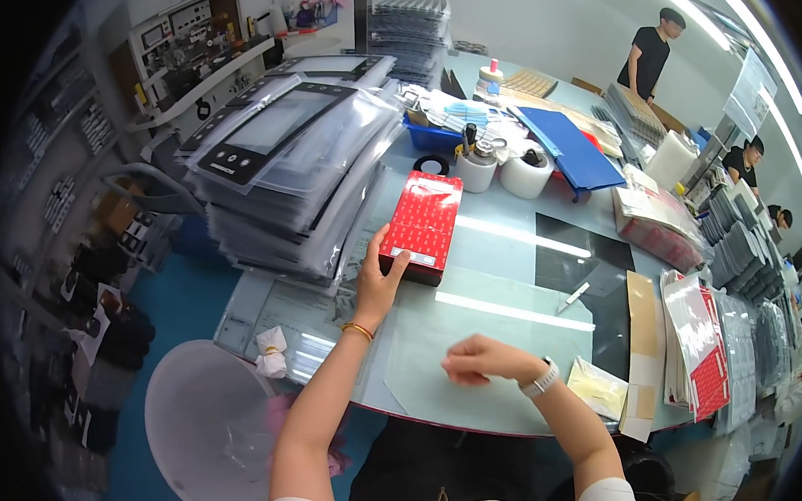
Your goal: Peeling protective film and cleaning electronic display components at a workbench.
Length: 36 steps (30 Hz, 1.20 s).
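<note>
A red patterned box (424, 215) with a dark lower side lies on the table, its length pointing away from me. My left hand (380, 283) grips its near left corner, thumb on top by a white label and fingers along the side. Over the pale greenish mat (504, 313), apart from the box, hovers my right hand (484, 359). Its fingers are curled in and slightly blurred, and nothing shows in them. A small white stick-like item (573, 297) rests on the mat to the right.
A tall stack of plastic-wrapped black-framed panels (297, 165) stands left of the box. Behind are white tape rolls (526, 177), a blue bin (433, 138) and a blue folder (577, 150). Cardboard (641, 347) and red-white packets (693, 344) lie right. A white bin (193, 434) stands lower left.
</note>
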Each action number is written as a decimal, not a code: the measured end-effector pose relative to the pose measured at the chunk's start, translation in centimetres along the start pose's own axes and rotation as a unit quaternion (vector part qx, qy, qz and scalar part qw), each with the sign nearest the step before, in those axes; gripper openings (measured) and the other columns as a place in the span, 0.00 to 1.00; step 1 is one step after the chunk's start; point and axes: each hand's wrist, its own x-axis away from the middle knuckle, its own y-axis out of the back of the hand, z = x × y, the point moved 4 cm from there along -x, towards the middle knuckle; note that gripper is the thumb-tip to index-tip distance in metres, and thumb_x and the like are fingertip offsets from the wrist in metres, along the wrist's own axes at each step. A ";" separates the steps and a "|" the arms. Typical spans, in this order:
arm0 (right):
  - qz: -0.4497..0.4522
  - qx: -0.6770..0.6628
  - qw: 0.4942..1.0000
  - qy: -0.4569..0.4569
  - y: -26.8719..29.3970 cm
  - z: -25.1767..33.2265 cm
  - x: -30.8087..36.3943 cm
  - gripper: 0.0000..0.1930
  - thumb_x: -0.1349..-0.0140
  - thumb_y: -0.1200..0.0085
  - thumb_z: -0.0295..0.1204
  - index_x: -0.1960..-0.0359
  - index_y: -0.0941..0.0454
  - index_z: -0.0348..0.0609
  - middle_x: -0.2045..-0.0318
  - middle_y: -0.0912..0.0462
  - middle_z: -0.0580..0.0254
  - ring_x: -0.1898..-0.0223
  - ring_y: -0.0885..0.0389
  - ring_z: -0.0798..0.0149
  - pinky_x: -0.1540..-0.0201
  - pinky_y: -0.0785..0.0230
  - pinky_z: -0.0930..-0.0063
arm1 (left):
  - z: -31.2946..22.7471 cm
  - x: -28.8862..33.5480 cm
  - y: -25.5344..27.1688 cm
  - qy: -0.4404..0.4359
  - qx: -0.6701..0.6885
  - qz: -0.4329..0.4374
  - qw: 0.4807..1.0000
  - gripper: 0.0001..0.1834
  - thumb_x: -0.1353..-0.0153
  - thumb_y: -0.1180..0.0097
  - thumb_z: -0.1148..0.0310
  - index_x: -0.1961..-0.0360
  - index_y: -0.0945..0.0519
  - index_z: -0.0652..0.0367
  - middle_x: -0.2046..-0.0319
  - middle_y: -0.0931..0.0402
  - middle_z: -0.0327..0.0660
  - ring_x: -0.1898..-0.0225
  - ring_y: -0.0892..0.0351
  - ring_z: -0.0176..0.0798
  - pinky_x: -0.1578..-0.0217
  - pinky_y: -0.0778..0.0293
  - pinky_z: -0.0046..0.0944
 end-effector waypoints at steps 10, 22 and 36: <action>-0.289 -0.076 0.950 0.086 7.1 -9.1 10.4 0.20 0.27 0.46 0.45 0.72 0.20 0.44 0.82 0.27 0.74 0.82 0.34 0.80 0.81 0.45 0.82 | 1.3 -0.2 -1.1 -0.068 -0.042 -0.010 0.997 0.23 0.23 0.58 0.64 0.32 0.31 0.65 0.36 0.29 0.49 0.34 0.31 0.45 0.33 0.39 0.41; -0.226 -0.165 0.948 0.152 10.6 -10.2 12.5 0.21 0.25 0.50 0.46 0.70 0.24 0.42 0.85 0.31 0.74 0.88 0.38 0.79 0.85 0.50 0.81 | 3.6 -0.9 -0.8 -0.046 -0.013 -0.045 0.998 0.25 0.20 0.65 0.60 0.34 0.28 0.65 0.33 0.30 0.45 0.32 0.34 0.44 0.29 0.44 0.40; -0.235 -0.105 0.950 0.178 10.0 -9.5 12.1 0.20 0.25 0.50 0.44 0.69 0.23 0.40 0.85 0.30 0.72 0.87 0.38 0.78 0.83 0.48 0.80 | 4.9 -1.0 0.2 -0.041 -0.040 -0.054 0.997 0.27 0.20 0.64 0.55 0.34 0.27 0.64 0.34 0.30 0.46 0.32 0.34 0.44 0.29 0.45 0.39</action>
